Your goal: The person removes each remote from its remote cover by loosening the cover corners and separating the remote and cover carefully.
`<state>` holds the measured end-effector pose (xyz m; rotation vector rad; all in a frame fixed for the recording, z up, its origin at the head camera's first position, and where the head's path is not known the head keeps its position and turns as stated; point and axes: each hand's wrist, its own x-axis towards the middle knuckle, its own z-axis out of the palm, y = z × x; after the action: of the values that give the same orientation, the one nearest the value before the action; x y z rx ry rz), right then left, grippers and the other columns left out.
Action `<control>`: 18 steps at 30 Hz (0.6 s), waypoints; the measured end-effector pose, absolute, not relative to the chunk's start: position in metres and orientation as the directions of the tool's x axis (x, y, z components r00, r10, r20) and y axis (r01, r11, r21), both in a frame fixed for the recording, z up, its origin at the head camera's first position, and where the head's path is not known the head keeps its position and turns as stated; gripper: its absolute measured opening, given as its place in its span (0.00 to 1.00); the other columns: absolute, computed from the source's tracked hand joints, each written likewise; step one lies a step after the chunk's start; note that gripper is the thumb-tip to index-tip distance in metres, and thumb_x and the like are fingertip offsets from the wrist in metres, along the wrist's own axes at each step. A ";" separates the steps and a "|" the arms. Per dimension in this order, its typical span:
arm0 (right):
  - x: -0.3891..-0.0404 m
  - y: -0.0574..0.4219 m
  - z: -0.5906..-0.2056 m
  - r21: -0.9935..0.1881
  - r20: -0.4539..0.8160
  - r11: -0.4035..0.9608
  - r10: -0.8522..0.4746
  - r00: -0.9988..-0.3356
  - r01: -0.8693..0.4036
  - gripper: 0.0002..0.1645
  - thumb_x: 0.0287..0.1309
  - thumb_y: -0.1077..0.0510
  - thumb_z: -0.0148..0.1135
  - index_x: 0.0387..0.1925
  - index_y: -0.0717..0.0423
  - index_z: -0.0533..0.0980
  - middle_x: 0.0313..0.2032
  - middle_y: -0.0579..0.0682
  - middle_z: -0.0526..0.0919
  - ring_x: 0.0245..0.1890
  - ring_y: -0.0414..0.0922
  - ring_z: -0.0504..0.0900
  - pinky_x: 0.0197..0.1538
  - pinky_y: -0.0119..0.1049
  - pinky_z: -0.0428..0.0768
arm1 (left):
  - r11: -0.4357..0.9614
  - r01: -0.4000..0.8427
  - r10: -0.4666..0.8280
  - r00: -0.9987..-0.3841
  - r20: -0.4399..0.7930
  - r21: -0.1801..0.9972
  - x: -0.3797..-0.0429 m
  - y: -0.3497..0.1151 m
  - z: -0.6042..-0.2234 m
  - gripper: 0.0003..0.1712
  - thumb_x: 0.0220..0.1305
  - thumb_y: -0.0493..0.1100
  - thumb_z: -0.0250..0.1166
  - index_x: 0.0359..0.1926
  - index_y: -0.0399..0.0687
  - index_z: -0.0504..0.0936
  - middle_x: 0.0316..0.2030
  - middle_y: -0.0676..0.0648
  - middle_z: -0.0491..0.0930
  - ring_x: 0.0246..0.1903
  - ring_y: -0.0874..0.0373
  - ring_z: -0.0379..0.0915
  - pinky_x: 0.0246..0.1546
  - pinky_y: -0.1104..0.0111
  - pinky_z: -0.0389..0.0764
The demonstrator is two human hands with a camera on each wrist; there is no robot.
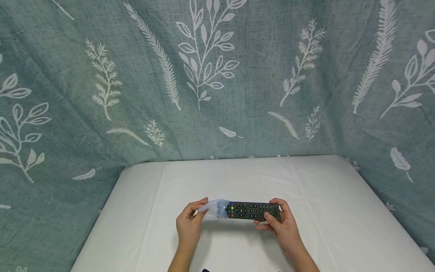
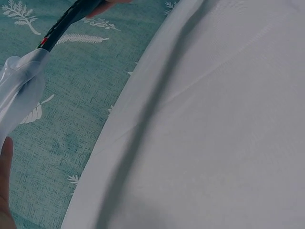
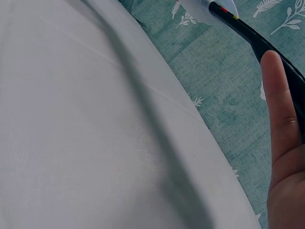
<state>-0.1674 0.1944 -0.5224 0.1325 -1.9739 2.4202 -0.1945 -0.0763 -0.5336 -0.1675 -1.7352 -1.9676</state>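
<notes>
A black remote control (image 1: 249, 210) with several rows of buttons is held level above the table. My right hand (image 1: 283, 226) grips its right end, thumb on the button face and fingers behind. Over the left tip of the remote sits a clear plastic sleeve (image 1: 217, 209). My left hand (image 1: 190, 223) pinches the loose left end of that sleeve between thumb and fingers. In the left wrist view the crumpled sleeve (image 2: 24, 86) covers the tip of the remote (image 2: 64, 24). The right wrist view shows a finger of the right hand (image 3: 286, 143) lying along the remote's underside.
A white-covered table (image 1: 244, 177) lies beneath both hands, with shadows of the hands and remote on it. Behind it and at both sides hangs a green curtain (image 1: 258, 75) with white leaf prints. A small dark object (image 1: 205, 270) shows at the bottom edge.
</notes>
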 end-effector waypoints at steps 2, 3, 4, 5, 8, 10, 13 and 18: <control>-0.168 0.195 -0.522 -0.977 0.082 -0.203 -0.047 -0.995 -0.071 0.22 0.68 0.66 0.57 0.57 0.47 0.61 0.48 0.44 0.82 0.35 0.46 0.90 0.40 0.43 0.89 | -0.054 0.450 -0.293 -0.861 0.416 0.892 -0.195 -0.077 -0.535 0.07 0.50 0.25 0.72 0.29 0.30 0.82 0.40 0.30 0.86 0.45 0.59 0.87 0.49 0.71 0.85; -0.168 0.195 -0.522 -0.977 0.084 -0.203 -0.048 -0.995 -0.073 0.22 0.68 0.66 0.57 0.57 0.47 0.61 0.47 0.43 0.82 0.35 0.46 0.90 0.40 0.42 0.89 | -0.055 0.450 -0.294 -0.860 0.417 0.891 -0.195 -0.077 -0.535 0.07 0.50 0.25 0.72 0.29 0.30 0.81 0.40 0.30 0.86 0.45 0.59 0.87 0.49 0.71 0.85; -0.168 0.195 -0.522 -0.977 0.084 -0.201 -0.048 -0.995 -0.073 0.22 0.68 0.66 0.57 0.56 0.47 0.61 0.47 0.43 0.82 0.35 0.46 0.90 0.39 0.42 0.89 | -0.055 0.450 -0.294 -0.860 0.417 0.891 -0.195 -0.077 -0.535 0.07 0.50 0.25 0.72 0.29 0.31 0.81 0.40 0.30 0.86 0.45 0.59 0.87 0.49 0.72 0.84; -0.168 0.195 -0.522 -0.977 0.083 -0.199 -0.046 -0.995 -0.072 0.22 0.68 0.66 0.57 0.56 0.47 0.61 0.47 0.43 0.82 0.35 0.46 0.90 0.39 0.42 0.89 | -0.056 0.451 -0.295 -0.860 0.416 0.891 -0.195 -0.077 -0.535 0.07 0.50 0.25 0.72 0.29 0.31 0.81 0.40 0.30 0.86 0.45 0.60 0.87 0.49 0.72 0.84; -0.168 0.195 -0.521 -0.979 0.076 -0.193 -0.041 -0.996 -0.067 0.23 0.68 0.66 0.58 0.56 0.47 0.61 0.47 0.42 0.83 0.35 0.45 0.90 0.38 0.41 0.89 | -0.048 0.447 -0.300 -0.859 0.414 0.893 -0.196 -0.078 -0.534 0.06 0.50 0.25 0.72 0.28 0.31 0.82 0.40 0.30 0.86 0.45 0.60 0.87 0.49 0.72 0.84; -0.168 0.195 -0.521 -0.979 0.074 -0.191 -0.040 -0.996 -0.065 0.23 0.68 0.65 0.58 0.56 0.47 0.61 0.47 0.42 0.83 0.35 0.45 0.90 0.37 0.40 0.89 | -0.040 0.444 -0.305 -0.859 0.412 0.895 -0.197 -0.079 -0.534 0.06 0.50 0.25 0.72 0.28 0.31 0.82 0.40 0.31 0.86 0.45 0.60 0.87 0.49 0.72 0.84; -0.168 0.195 -0.521 -0.978 0.081 -0.196 -0.039 -0.996 -0.072 0.23 0.68 0.66 0.58 0.56 0.46 0.61 0.46 0.42 0.84 0.35 0.45 0.90 0.36 0.40 0.89 | -0.034 0.436 -0.309 -0.860 0.405 0.899 -0.197 -0.079 -0.534 0.06 0.51 0.24 0.71 0.28 0.31 0.82 0.40 0.31 0.87 0.45 0.60 0.87 0.49 0.72 0.84; -0.167 0.196 -0.521 -0.977 0.087 -0.199 -0.038 -0.995 -0.078 0.22 0.68 0.67 0.57 0.55 0.46 0.61 0.46 0.42 0.83 0.34 0.45 0.90 0.37 0.41 0.89 | -0.025 0.424 -0.317 -0.862 0.395 0.906 -0.196 -0.080 -0.534 0.06 0.50 0.24 0.72 0.28 0.32 0.82 0.39 0.33 0.87 0.44 0.61 0.87 0.50 0.74 0.84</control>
<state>-0.1673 0.1961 -0.5212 0.1426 -1.9717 2.4078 -0.1963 -0.0797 -0.5339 -0.1110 -1.7572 -1.9366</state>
